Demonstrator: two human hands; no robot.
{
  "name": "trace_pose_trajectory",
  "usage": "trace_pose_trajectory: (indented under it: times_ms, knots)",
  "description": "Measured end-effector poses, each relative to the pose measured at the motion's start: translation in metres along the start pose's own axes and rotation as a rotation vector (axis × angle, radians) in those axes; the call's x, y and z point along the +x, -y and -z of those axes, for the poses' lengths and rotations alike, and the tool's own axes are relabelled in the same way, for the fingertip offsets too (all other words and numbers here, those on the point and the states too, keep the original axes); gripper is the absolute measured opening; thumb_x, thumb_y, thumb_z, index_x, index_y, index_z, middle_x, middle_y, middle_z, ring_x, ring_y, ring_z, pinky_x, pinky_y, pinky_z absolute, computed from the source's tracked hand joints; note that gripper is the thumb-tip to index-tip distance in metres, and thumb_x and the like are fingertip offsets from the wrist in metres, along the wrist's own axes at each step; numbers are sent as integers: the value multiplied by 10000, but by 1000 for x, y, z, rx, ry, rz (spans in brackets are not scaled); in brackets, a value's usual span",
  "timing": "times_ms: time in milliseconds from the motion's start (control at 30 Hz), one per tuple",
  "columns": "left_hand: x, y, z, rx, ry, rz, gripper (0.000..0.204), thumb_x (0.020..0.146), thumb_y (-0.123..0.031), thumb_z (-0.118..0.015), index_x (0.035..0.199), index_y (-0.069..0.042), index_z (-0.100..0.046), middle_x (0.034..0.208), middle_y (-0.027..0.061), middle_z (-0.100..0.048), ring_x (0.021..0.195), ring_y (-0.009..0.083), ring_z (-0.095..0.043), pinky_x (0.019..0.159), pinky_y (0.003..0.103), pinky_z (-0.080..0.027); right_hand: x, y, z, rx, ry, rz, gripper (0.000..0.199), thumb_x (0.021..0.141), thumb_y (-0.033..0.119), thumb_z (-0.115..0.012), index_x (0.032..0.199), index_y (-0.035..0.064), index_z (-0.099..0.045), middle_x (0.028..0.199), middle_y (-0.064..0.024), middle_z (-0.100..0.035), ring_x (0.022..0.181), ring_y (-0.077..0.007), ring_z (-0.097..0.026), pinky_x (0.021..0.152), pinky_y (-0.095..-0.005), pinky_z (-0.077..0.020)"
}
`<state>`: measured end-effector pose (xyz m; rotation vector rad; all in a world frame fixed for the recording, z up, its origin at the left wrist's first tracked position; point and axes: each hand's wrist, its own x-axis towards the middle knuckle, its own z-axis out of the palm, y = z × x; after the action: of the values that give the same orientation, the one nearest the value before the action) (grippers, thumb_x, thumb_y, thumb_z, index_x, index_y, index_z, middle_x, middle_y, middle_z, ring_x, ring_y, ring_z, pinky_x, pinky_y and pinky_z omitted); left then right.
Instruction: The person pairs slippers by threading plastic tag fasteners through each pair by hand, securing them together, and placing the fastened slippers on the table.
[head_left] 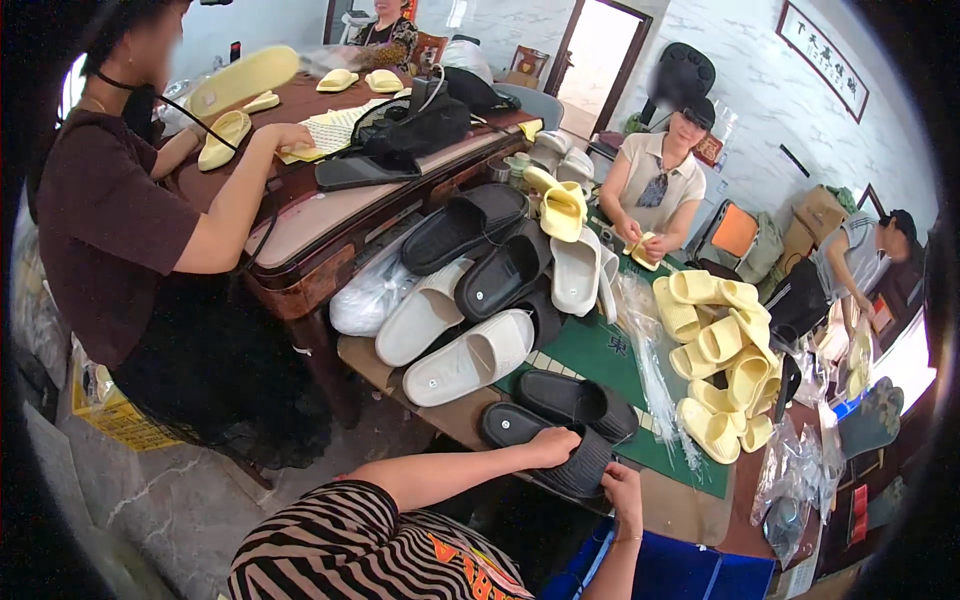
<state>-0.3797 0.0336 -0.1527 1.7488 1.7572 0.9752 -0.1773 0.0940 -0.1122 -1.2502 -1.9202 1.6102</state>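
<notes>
A black slide slipper (pixel 582 470) lies at the near edge of the green-topped table, its toe toward me. My left hand (pixel 553 447) is closed on the strap at its opening, some fingers hidden inside. Beside the strap's other edge, my right hand (pixel 623 487) grips the slipper with thumb and fingers pressed together. Just beyond it rests a second black slide (pixel 575 400). Grey-white slides (pixel 470 357) and more black slides (pixel 468 228) are heaped to the left. At the right is a pile of pale yellow slides (pixel 722 345).
Thin clear plastic strips (pixel 655 375) cross the green tabletop (pixel 600 355). Clear bags (pixel 790 480) lie at right; a blue box (pixel 690 570) sits below my right arm. One co-worker (pixel 110 220) stands left at a brown table; another (pixel 660 170) handles a yellow slide across from me.
</notes>
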Motion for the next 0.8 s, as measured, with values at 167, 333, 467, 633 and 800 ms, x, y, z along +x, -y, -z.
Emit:
trace_pose_trajectory:
  times_ms: [167,333,467,633,800]
  knots:
    - [-3,-7,13,-156,-98,-22,105,746,-51,-553,795,17,-616,776,220,-635,725,364,-629,634,446,-492,-4,6,-3,-5,17,34,83,829,46,-567,760,20,-605,568,48,-473,466,-34,-391,423,-224,-271]
    - [-23,-2,70,-608,-4,133,178,910,-190,-542,906,-18,-588,715,69,-655,561,125,-623,470,247,-472,-7,-3,17,192,-311,155,184,934,152,-525,958,14,-645,602,31,-490,473,-35,-385,441,-200,-290]
    - [-28,29,114,-726,-378,191,204,953,-209,-480,918,-11,-515,888,114,-673,626,146,-637,518,251,-510,-6,-12,39,287,-400,160,212,951,197,-517,990,19,-625,618,73,-409,518,-14,-336,441,-184,-251]
    - [-13,9,117,-1129,-355,249,186,973,-189,-443,1025,-13,-474,974,152,-667,712,188,-663,594,274,-531,15,-3,20,136,-200,164,228,967,226,-487,978,35,-610,605,66,-388,503,-16,-319,437,-179,-233]
    - [2,14,101,-1309,-375,249,217,971,-249,-449,1022,-40,-479,963,133,-662,763,193,-661,622,275,-530,12,15,5,391,-288,241,316,985,362,-413,942,88,-564,566,47,-361,456,-27,-328,389,-173,-209]
